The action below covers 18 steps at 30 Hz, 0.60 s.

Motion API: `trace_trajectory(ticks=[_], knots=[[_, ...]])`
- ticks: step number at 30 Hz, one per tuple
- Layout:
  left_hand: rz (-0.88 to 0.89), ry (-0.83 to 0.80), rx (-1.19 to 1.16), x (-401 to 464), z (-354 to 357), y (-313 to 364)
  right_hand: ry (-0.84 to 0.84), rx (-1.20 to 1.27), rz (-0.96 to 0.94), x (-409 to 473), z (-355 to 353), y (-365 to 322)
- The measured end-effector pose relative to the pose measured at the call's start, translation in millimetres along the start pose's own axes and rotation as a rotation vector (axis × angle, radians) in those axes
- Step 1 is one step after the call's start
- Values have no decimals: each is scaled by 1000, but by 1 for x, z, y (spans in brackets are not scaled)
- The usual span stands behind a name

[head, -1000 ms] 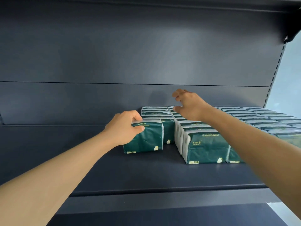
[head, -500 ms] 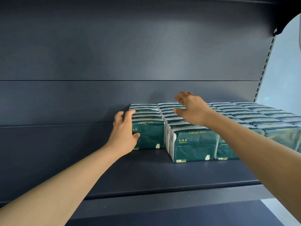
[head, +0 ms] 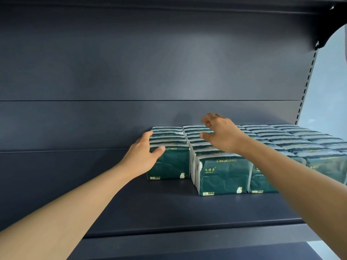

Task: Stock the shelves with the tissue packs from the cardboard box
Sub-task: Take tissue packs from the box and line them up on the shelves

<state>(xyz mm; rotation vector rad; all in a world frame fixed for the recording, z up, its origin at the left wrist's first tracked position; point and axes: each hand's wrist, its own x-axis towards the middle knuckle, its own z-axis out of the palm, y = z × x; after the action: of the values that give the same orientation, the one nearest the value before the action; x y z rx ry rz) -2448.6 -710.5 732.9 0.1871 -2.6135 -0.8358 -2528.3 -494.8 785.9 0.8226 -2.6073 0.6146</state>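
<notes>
Several rows of dark green tissue packs (head: 223,175) stand on the dark shelf (head: 169,207), running from its middle to the right. The leftmost row (head: 172,162) ends a little further back than the row beside it. My left hand (head: 142,154) lies flat against the left side of that leftmost row, fingers straight and thumb on the front pack's top edge. Loosely curled, my right hand (head: 221,134) hovers over the tops of the second row and holds nothing. No cardboard box is in view.
The shelf's dark back panel (head: 150,72) rises behind the packs. An upper shelf with a bracket (head: 323,30) overhangs at the top right. A slotted upright (head: 308,79) bounds the right side. The shelf's left half is bare.
My left hand let go of the front pack of the left row, which now sits pushed back against its row, and flattened against the row's side. My right hand stayed above the packs.
</notes>
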Motion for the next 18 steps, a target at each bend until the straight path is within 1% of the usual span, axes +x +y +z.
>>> trace_trajectory(ticks=[3,6,10,13,16,18], knots=[[-18,-5,9,12,-4,8,-27,-15,-1,1,2,0],[-43,-44,63,16,-2,15,-50,-18,5,1,7,-2],[-57,-56,94,15,-3,17,-46,-13,24,-2,8,-6],[-45,-7,79,11,-14,21,-23,-21,30,-10,-1,-12],[5,69,44,1,-31,25,17,-36,35,-25,-16,-22],[46,89,19,-11,-42,28,55,-49,36,-39,-28,-32]])
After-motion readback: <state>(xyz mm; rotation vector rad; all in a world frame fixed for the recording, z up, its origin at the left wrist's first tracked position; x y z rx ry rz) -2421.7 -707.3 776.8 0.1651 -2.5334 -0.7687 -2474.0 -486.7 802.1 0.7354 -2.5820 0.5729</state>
